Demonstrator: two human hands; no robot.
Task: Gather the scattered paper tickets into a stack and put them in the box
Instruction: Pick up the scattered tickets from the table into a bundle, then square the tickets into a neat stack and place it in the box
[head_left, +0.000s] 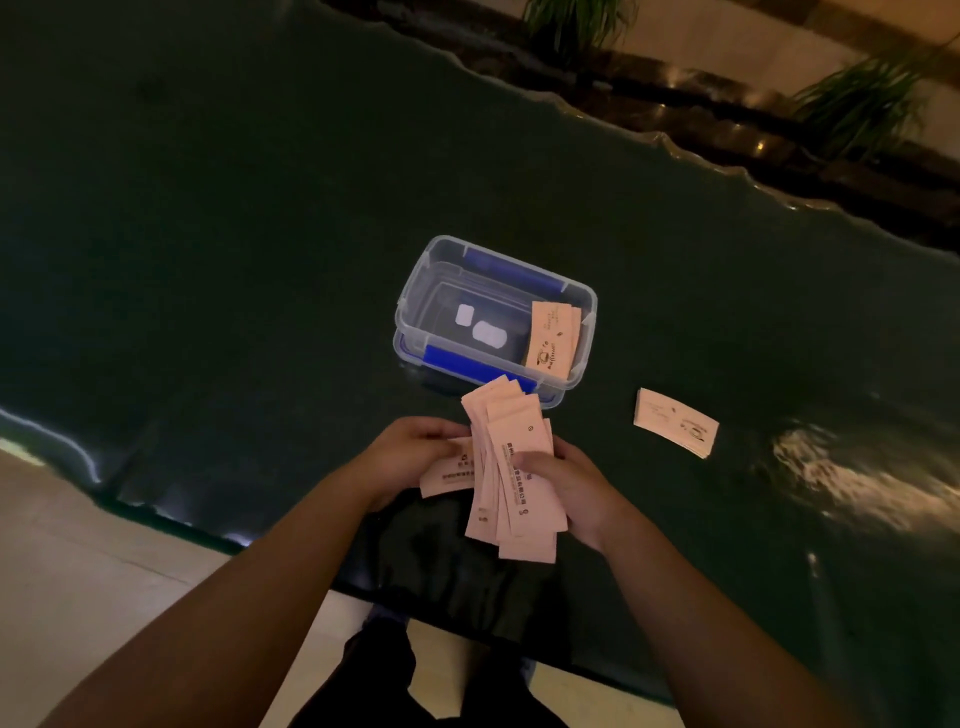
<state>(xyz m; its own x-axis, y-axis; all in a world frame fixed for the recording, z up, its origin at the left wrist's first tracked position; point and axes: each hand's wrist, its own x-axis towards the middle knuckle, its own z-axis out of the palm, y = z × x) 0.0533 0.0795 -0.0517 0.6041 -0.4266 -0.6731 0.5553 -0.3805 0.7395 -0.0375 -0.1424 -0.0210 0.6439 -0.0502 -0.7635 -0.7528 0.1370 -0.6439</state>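
Observation:
A fanned bundle of pale pink paper tickets (511, 467) is held over the near edge of the dark table. My left hand (410, 452) grips the bundle's left side, and my right hand (563, 486) grips its right side with the thumb on top. Just beyond the hands stands a clear plastic box (441, 275) with blue clips, lid off. A small stack of tickets (551, 340) leans inside its right end. Another neat stack of tickets (675, 422) lies on the table to the right of the box.
The dark glossy table (234, 234) has a wavy far edge and a curved near edge. Potted plants (857, 98) stand on the floor beyond it. Pale floor tiles (78, 545) and my dark trousers show below. A bright reflection (852, 478) lies at the right.

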